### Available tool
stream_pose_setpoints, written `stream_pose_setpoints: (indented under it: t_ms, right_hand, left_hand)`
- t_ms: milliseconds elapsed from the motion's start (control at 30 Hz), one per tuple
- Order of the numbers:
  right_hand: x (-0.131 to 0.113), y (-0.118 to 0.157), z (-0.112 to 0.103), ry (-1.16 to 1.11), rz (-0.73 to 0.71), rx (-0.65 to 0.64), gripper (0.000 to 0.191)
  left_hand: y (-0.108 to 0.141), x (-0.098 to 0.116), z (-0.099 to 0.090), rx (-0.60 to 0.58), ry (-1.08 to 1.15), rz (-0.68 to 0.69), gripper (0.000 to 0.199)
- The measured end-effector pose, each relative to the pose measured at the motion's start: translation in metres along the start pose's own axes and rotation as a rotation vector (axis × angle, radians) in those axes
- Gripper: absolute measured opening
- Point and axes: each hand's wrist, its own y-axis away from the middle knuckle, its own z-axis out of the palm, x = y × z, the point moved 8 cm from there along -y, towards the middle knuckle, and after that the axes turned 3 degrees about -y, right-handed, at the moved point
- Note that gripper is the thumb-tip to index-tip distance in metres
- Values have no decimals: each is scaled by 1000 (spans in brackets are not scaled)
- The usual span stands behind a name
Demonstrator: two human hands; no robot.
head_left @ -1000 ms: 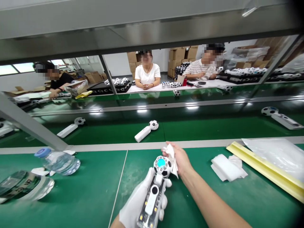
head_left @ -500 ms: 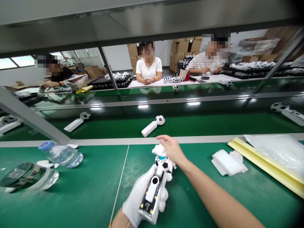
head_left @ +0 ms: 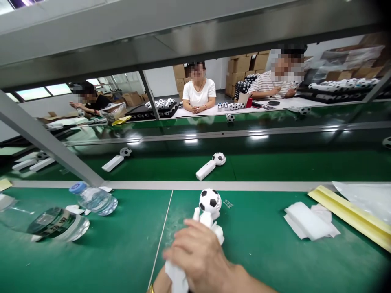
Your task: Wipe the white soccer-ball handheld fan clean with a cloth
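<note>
My left hand (head_left: 218,233), in a white glove, is wrapped round a white handheld device with a black-and-white soccer-ball head (head_left: 210,200). Its ball points away from me, and the handle is mostly covered. Over the handle and the left hand lies my bare right hand (head_left: 198,252), its fingers curled and slightly blurred. White cloth-like material (head_left: 177,277) shows below the right hand; part of it may be the glove's cuff. A small patch of printed marks (head_left: 228,204) shows on the green table beside the ball.
Similar soccer-ball devices (head_left: 210,166) lie on the green belt beyond the pale ledge (head_left: 244,186). Plastic bottles (head_left: 94,199) lie at left by a slanted post (head_left: 51,138). White pads (head_left: 308,219) and a yellow strip (head_left: 345,213) are at right. Several co-workers sit opposite.
The device has been turned over, so its lit inner face no longer shows. My right hand has moved from the ball down to the handle. The view has shifted left.
</note>
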Motion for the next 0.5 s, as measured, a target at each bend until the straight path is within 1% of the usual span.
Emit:
stream_pose_setpoints:
  t_ms: [33,67,100,133,167,200,233,267,300,333,367,400,433,467,500]
  right_hand:
    - [-7,2,14,142,-99,-83,25]
    - [-6,1,22,247,-135,-128,27]
    - [-3,-1,25,348,-155,-172,31]
    - [3,-5,24,419,-151,-211,35]
    - [10,-10,20,447,-126,-250,39]
    - [16,-15,16,455,-108,-303,43]
    - [19,-21,11,438,-112,-331,45]
    - [20,-26,5,393,-115,-331,46]
    - [21,-31,-3,313,-105,-284,45]
    - [24,-37,-13,190,-66,-191,41]
    - [30,-42,-25,28,11,-60,36]
    - [41,-43,-36,-156,132,99,30]
    - [55,-40,-43,-339,281,254,25]
    - [69,-34,-44,-494,434,378,22]
    - [80,-28,-41,-601,567,462,19]
  left_hand:
    - [7,17,-10,321,-185,222,20]
    - [25,37,-10,657,-355,494,19]
    - [45,53,6,910,-520,756,24]
    - [47,60,35,916,-714,888,29]
    - [46,63,52,960,-770,926,33]
    - [35,59,57,912,-709,817,40]
    - [17,51,58,766,-621,637,44]
    - [0,38,54,600,-496,427,47]
    - [-14,18,52,382,-352,179,48]
    - [-19,6,47,227,-284,39,44]
    - [-19,-1,34,161,-264,-29,37]
    - [-18,-11,27,15,-221,-127,33]
    - [-15,-17,24,-160,-103,-175,35]
    - [-14,-18,15,-228,-128,-157,37]
    - [-14,-18,8,-264,-165,-123,41]
